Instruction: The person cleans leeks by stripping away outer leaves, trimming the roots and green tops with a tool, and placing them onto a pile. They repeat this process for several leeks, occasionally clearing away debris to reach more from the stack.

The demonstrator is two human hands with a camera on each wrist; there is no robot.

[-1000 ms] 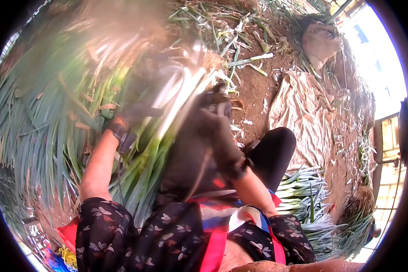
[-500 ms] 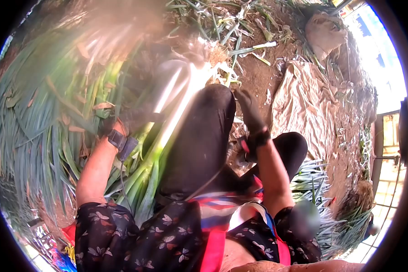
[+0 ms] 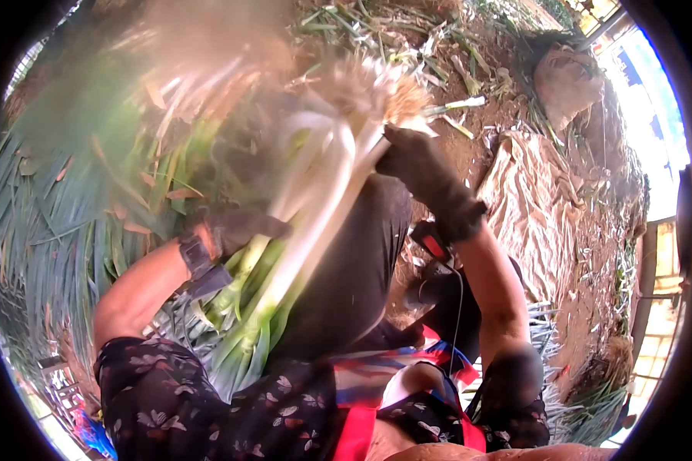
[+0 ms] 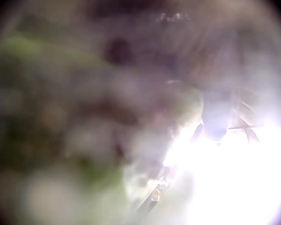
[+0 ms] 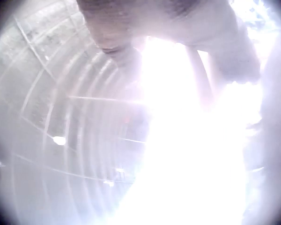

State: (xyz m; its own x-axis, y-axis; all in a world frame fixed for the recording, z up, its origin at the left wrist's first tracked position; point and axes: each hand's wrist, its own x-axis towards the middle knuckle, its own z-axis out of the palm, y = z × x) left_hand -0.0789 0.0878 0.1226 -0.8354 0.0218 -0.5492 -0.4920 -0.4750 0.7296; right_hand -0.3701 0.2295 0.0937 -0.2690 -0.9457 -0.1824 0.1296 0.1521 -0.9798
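A bunch of long leeks [image 3: 313, 230], white at the shank and green lower down, slants across the person's left thigh in the head view. My gloved left hand [image 3: 242, 230] grips the bunch around the upper green part, thumb lying across the stalks. At the root end, my gloved right hand [image 3: 427, 173] holds the rightmost stalk, fingertips just below the tan roots [image 3: 407, 100]. Part of the right glove [image 5: 164, 18] shows at the top of the right wrist view, washed out by glare. The left wrist view is too blurred to show the grip.
A large heap of leeks [image 3: 54, 223] covers the left side. Trimmed leaves [image 3: 454, 65] litter the soil ahead. A crumpled beige cloth [image 3: 530, 215] and a stuffed sack [image 3: 569, 84] lie on the right. More leeks [image 3: 542, 330] lie beside the right knee.
My right hand swung out right of the knee, then came back up to the root end of the leeks. The bunch has shifted slightly right and up with my left hand on it.
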